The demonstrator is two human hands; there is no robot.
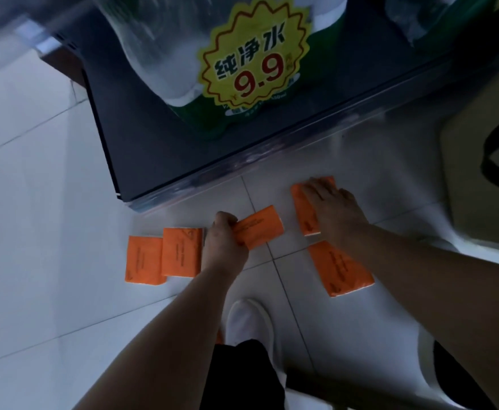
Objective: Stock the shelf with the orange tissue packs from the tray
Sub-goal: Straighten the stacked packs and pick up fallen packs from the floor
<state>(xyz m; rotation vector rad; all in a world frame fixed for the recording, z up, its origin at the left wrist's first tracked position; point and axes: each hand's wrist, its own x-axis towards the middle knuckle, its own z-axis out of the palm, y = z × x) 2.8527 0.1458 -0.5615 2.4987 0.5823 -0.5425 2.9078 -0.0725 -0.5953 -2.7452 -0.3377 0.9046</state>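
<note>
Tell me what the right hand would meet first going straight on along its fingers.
Probably the shelf base, just beyond the orange pack under the right hand; depth is unclear.

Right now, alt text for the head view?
The left hand grips one orange tissue pack and the right hand rests on another pack on a white tiled floor, three more packs nearby. Ahead, a dark shelf holds bottled water.

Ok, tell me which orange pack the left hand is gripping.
The tilted middle pack, its end wrapped by the left hand. The right hand only rests on the pack nearer the shelf; the other three lie unheld.
</note>
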